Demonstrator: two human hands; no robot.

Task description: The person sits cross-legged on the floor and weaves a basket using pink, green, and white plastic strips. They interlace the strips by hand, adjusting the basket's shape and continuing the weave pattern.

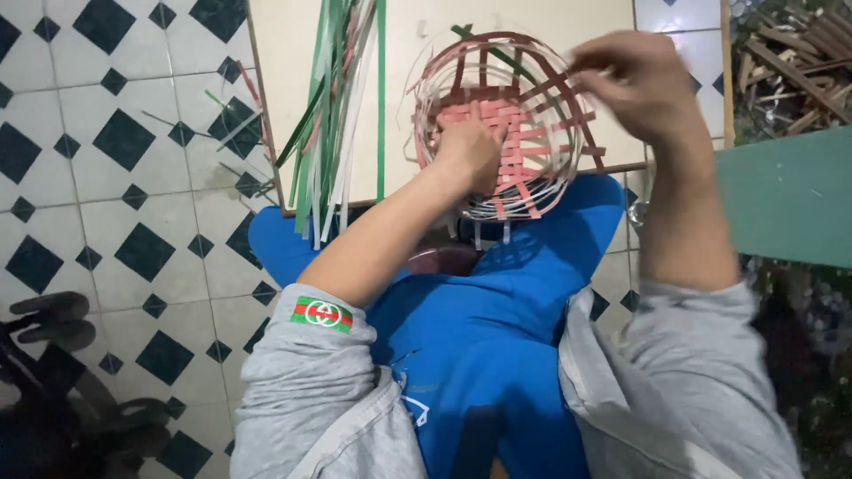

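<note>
Head view looks down on a half-woven basket [510, 124], a round, open cage of flat strips. Its base is a tight checker of pink and red strips, and its ribs, dark red, white and one green, curve up to a rim that is loose and unfinished, with white ends sticking out below. The basket sits tipped at the near edge of the desk [284, 106], over the person's blue lap.

Left hand [470, 146] is inside the basket, its grip pressed flat against the woven base with the fingers together. Right hand [639, 84] is at the basket's upper right rim, touching the dark red ribs; it is blurred, and its grip seems to pinch a strip end, though the picture does not show this clearly.

Loose strips [333, 115], green and white, lie in a bundle on the desk just left of the basket and hang over its edge.
</note>
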